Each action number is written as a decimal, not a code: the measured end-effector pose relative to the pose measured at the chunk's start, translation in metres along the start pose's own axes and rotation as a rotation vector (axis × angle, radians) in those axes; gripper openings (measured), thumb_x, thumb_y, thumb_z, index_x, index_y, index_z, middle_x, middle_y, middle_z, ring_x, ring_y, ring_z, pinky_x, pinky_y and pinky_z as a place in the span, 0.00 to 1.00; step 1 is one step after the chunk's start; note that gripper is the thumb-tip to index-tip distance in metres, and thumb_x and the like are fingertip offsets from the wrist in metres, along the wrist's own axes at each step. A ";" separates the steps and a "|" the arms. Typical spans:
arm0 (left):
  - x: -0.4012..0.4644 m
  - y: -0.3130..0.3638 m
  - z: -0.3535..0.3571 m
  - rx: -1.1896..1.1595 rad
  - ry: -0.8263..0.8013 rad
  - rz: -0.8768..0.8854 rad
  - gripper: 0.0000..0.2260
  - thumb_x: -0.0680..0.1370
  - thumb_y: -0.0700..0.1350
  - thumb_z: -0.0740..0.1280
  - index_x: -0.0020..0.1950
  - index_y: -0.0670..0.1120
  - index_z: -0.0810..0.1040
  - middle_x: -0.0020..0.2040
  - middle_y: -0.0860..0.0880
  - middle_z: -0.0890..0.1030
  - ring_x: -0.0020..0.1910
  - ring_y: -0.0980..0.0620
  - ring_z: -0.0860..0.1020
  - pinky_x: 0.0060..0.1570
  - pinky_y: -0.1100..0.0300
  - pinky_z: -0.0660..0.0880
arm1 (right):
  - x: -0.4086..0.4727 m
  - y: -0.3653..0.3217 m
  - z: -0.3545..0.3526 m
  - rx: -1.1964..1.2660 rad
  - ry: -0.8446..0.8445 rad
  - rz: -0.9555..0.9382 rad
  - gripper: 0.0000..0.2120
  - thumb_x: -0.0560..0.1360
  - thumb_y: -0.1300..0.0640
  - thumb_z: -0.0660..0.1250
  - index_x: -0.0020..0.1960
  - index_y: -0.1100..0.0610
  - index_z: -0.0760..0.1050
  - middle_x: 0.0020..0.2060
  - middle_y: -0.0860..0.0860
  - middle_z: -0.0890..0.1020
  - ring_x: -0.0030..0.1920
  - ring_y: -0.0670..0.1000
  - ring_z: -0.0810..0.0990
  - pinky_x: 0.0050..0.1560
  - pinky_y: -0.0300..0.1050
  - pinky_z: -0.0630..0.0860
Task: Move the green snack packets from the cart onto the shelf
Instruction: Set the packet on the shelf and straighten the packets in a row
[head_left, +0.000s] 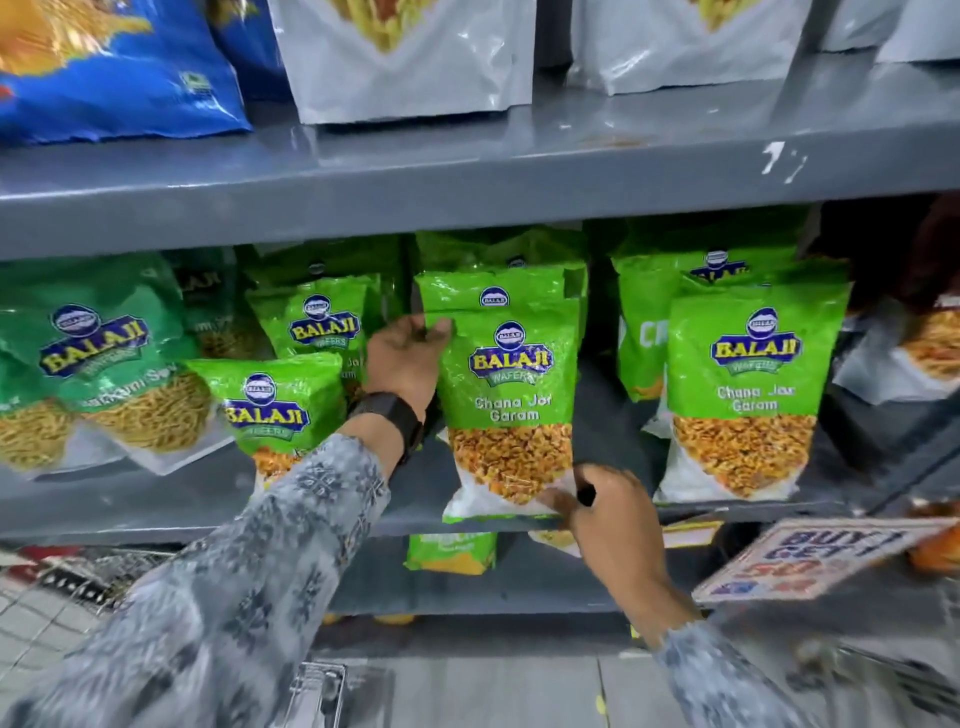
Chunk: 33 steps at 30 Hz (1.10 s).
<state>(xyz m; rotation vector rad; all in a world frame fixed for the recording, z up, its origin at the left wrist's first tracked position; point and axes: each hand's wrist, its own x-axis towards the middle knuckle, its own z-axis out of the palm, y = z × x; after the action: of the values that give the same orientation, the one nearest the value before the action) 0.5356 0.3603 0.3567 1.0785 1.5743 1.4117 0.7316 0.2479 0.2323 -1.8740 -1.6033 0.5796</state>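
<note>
A green Chana Jor Garam packet (511, 410) stands upright at the front of the grey middle shelf (311, 501), with another green packet (498, 288) right behind it. My left hand (408, 358) grips its upper left edge. My right hand (605, 512) pinches its lower right corner at the shelf's lip. More green packets stand on the same shelf: one at the left (280, 410), one behind that (319, 325), and one at the right (743, 395). The cart's wire mesh (57, 587) shows at the lower left; no packets are visible in it.
Darker green sev packets (98, 358) fill the shelf's left end. The upper shelf (467, 171) carries a blue bag (114, 62) and silver pouches (410, 57). A "Buy 1 Get 1" sign (815, 561) hangs at the lower right. A small green packet (451, 552) sits on the lower shelf.
</note>
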 end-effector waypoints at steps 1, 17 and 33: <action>-0.004 -0.002 -0.004 -0.010 -0.012 -0.001 0.04 0.77 0.38 0.70 0.43 0.44 0.79 0.37 0.52 0.78 0.39 0.57 0.78 0.45 0.67 0.74 | 0.000 0.000 -0.003 0.005 -0.024 -0.005 0.18 0.69 0.40 0.76 0.39 0.54 0.78 0.36 0.48 0.82 0.44 0.55 0.79 0.41 0.54 0.78; -0.016 -0.005 -0.015 -0.107 -0.057 -0.017 0.07 0.75 0.37 0.72 0.44 0.46 0.76 0.39 0.51 0.80 0.40 0.54 0.78 0.50 0.58 0.75 | 0.115 -0.086 -0.065 0.732 0.214 0.036 0.16 0.70 0.57 0.80 0.31 0.52 0.75 0.29 0.44 0.79 0.36 0.48 0.77 0.46 0.45 0.75; -0.077 -0.096 -0.050 0.581 -0.471 0.071 0.36 0.72 0.52 0.75 0.76 0.50 0.65 0.60 0.46 0.82 0.60 0.45 0.80 0.62 0.46 0.77 | 0.023 0.000 -0.012 0.285 -0.154 0.002 0.17 0.70 0.51 0.79 0.56 0.52 0.81 0.46 0.49 0.87 0.45 0.47 0.85 0.44 0.40 0.77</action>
<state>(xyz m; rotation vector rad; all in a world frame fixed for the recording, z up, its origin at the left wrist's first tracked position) 0.5072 0.2672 0.2665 1.6735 1.6249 0.6596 0.7436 0.2685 0.2423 -1.6536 -1.5216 0.9207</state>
